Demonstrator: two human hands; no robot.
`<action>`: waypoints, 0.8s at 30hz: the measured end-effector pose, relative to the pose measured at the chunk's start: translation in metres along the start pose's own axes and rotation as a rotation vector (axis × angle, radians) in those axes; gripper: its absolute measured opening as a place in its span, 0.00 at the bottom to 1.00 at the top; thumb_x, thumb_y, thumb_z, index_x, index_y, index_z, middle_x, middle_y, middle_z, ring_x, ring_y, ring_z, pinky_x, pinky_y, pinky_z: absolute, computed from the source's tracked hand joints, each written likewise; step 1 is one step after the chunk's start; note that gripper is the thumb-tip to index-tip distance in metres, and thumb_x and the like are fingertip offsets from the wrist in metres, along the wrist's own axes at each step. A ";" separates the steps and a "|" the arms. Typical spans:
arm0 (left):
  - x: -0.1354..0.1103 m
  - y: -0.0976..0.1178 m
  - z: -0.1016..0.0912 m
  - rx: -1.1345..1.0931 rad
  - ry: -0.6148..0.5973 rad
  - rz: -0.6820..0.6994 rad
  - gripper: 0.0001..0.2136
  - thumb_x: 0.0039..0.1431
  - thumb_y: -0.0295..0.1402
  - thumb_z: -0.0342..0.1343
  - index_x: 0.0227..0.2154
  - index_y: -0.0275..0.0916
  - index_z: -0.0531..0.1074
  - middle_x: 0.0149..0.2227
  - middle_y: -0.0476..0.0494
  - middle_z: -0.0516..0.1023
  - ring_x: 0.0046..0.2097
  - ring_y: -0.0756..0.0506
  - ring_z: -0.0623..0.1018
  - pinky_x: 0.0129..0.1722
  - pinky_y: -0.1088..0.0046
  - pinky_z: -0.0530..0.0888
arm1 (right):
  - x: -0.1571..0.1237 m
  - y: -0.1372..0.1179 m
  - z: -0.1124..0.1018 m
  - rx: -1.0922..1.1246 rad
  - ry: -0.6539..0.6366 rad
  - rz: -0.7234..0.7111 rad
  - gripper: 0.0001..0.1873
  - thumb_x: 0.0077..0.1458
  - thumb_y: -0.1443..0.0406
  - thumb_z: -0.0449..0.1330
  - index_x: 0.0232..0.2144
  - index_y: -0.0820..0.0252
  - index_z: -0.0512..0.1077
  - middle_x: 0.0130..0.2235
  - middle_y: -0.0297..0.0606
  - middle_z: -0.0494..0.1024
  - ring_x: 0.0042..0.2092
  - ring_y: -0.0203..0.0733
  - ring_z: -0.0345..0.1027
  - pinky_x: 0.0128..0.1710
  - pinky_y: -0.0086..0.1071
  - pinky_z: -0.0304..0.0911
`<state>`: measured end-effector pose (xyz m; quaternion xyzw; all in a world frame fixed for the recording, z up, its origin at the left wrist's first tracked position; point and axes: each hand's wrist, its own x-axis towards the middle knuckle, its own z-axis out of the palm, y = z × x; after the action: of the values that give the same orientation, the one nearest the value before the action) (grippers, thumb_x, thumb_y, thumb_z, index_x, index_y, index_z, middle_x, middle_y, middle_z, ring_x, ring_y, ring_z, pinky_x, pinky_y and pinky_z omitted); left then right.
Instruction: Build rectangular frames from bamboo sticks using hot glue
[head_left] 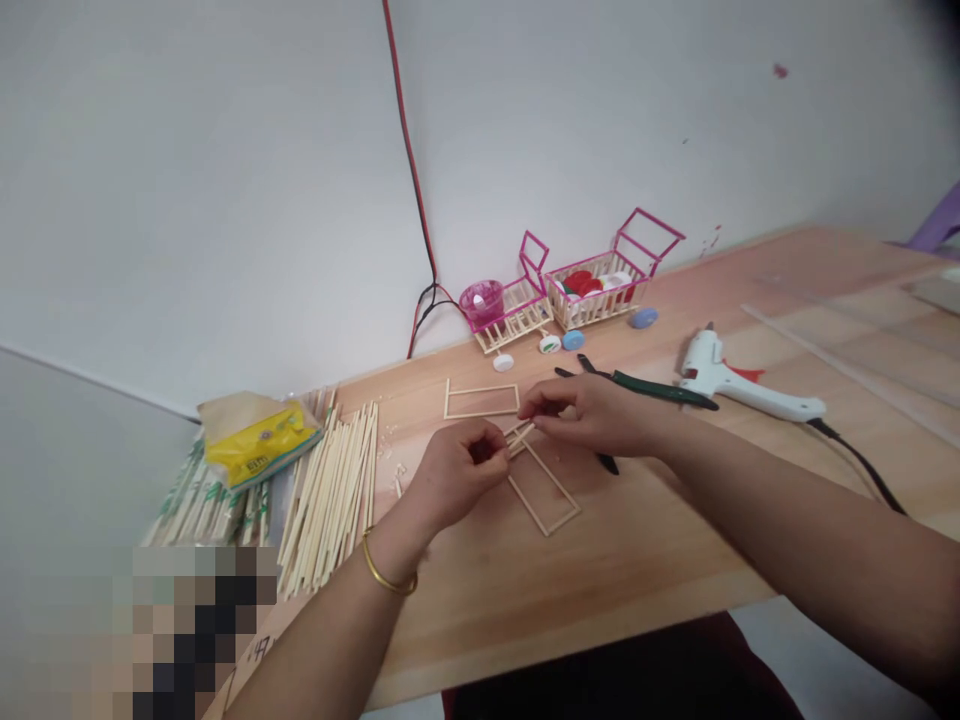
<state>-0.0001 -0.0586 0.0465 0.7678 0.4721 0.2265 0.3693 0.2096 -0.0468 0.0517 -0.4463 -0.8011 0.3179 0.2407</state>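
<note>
My left hand (457, 475) and my right hand (592, 412) meet over the wooden table (637, 560). Both pinch short thin wooden sticks (520, 436) between their fingertips. Just below the hands lies a rectangular frame of wooden sticks (546, 492), flat on the table. A second stick frame (481, 400) lies behind my hands. A gold bangle sits on my left wrist.
A pile of loose wooden sticks (330, 495) and a yellow packet (259, 440) lie at the left. Green-handled pliers (645, 388) and a white glue gun (739, 385) with its cable lie at the right. Two pink stick carts (592, 285) with bottle caps stand by the wall.
</note>
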 end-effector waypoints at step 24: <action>0.002 -0.002 -0.008 -0.569 -0.115 -0.137 0.09 0.50 0.36 0.58 0.30 0.33 0.73 0.25 0.48 0.72 0.25 0.55 0.66 0.27 0.77 0.63 | -0.002 -0.002 -0.002 -0.009 -0.058 -0.071 0.10 0.57 0.61 0.52 0.33 0.59 0.71 0.31 0.35 0.75 0.33 0.36 0.66 0.33 0.29 0.59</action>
<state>-0.0060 -0.0539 0.0495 0.6113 0.4186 0.2802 0.6104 0.2103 -0.0489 0.0545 -0.4093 -0.8245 0.3185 0.2262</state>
